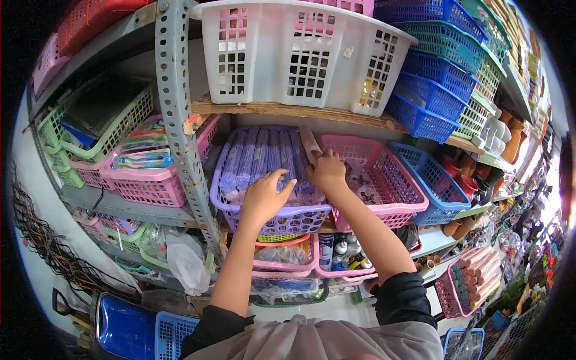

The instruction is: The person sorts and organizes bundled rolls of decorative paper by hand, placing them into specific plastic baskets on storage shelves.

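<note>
Left hand [264, 195] flat, right hand [327, 172] curled on purple basket's [288, 219] packets [258, 157].

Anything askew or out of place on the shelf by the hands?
One oddity: a pale wooden slat lies slanted between the purple plastic basket and the pink plastic basket, just above the right hand. The left hand rests on the purple wrapped packs; nothing looks spilled.

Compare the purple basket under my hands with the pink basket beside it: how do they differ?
Colour: the purple basket is violet, the pink basket pink. Fill: the purple basket is packed with long purple packets laid in a row, with the left hand resting on them; the pink basket holds less, and much of its mesh is bare. Both are lattice plastic baskets standing side by side.
</note>
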A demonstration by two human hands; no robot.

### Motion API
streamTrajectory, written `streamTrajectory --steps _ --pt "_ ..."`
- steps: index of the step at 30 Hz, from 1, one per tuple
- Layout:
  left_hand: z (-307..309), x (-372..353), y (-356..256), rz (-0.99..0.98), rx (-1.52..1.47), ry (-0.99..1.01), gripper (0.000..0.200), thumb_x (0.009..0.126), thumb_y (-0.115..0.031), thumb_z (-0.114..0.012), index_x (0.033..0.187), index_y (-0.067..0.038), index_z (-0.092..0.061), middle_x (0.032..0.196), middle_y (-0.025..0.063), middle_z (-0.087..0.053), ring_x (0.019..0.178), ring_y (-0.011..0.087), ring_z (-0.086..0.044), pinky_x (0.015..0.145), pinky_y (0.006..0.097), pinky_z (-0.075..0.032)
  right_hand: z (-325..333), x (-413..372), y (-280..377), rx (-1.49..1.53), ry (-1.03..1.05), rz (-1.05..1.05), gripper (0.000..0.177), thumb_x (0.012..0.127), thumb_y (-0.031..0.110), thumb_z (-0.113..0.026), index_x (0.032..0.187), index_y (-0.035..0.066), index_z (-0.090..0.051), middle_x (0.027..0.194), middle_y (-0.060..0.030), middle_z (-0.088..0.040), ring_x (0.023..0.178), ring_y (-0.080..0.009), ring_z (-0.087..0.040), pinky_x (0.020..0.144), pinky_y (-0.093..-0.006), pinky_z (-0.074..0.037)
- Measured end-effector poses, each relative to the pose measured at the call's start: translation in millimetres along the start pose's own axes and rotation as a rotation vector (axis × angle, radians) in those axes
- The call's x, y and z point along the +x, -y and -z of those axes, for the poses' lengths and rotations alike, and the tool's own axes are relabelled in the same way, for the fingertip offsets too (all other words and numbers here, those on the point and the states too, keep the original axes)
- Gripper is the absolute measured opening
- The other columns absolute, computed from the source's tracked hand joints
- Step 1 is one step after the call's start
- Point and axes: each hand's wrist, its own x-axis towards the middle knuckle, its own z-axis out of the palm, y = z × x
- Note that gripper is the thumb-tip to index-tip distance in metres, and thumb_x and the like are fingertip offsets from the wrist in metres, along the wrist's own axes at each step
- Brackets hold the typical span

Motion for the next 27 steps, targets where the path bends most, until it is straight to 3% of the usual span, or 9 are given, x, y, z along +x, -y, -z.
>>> streamTrajectory --steps 4,6,12,19,25,27 --pt "-0.3 0.5 0.9 0.009 -0.011 0.030 0.043 0.087 -0.039 -0.058 0.117 -0.007 -0.059 0.105 0.0137 -0.066 0.096 0.0291 -0.064 0.081 0.0366 -0.050 -4.3 6.2 1.1 -0.011 0.019 0.013 0.046 0.077 0.033 -0.066 0.111 0.003 -0.060 0.116 -0.0154 -0.054 0.109 -0.0311 -0.054 0.080 -0.0402 -0.053" --pt "-1.3 -0.3 1.0 -0.003 -0.041 0.001 0.041 0.086 -0.038 -0.058 0.112 -0.006 -0.060 0.104 0.0136 -0.066 0.093 0.0331 -0.064 0.080 0.0398 -0.049 -9.3 8.6 2.7 -0.040 0.032 0.044 0.040 0.076 0.026 -0.060 0.110 0.005 -0.061 0.109 -0.0195 -0.058 0.101 -0.0339 -0.058 0.079 -0.0424 -0.054" --pt "-3.1 0.4 3.4 -0.004 -0.035 0.009 0.042 0.086 -0.038 -0.058 0.113 -0.007 -0.059 0.103 0.0135 -0.067 0.091 0.0322 -0.064 0.080 0.0394 -0.050 -6.4 7.9 4.5 -0.047 0.080 0.023 0.033 0.074 0.026 -0.062 0.097 0.003 -0.065 0.101 -0.0185 -0.063 0.102 -0.0324 -0.059 0.079 -0.0411 -0.054" --pt "-0.5 -0.6 0.6 0.007 -0.059 0.018 0.042 0.086 -0.038 -0.058 0.113 -0.007 -0.059 0.101 0.0136 -0.067 0.091 0.0317 -0.064 0.079 0.0387 -0.050 -3.3 9.6 5.6 -0.134 0.134 0.036 0.029 0.076 0.025 -0.064 0.097 0.006 -0.068 0.103 -0.0135 -0.065 0.102 -0.0285 -0.057 0.080 -0.0382 -0.053" --pt "-2.6 1.3 3.7 -0.001 -0.035 0.039 0.041 0.087 -0.036 -0.059 0.115 -0.006 -0.059 0.102 0.0121 -0.067 0.092 0.0261 -0.065 0.080 0.0351 -0.050 -0.6 1.1 2.7 -0.124 0.087 0.014 0.042 0.078 0.029 -0.064 0.111 0.004 -0.061 0.117 -0.0159 -0.055 0.111 -0.0301 -0.051 0.081 -0.0398 -0.053" --pt "-0.6 0.8 1.6 0.020 -0.039 0.032 0.040 0.087 -0.036 -0.058 0.115 -0.007 -0.059 0.102 0.0121 -0.067 0.093 0.0258 -0.065 0.079 0.0350 -0.050 6.1 -3.0 2.9 -0.107 0.103 0.013 0.054 0.079 0.038 -0.063 0.121 0.006 -0.053 0.121 -0.0172 -0.050 0.114 -0.0323 -0.050 0.084 -0.0403 -0.052"
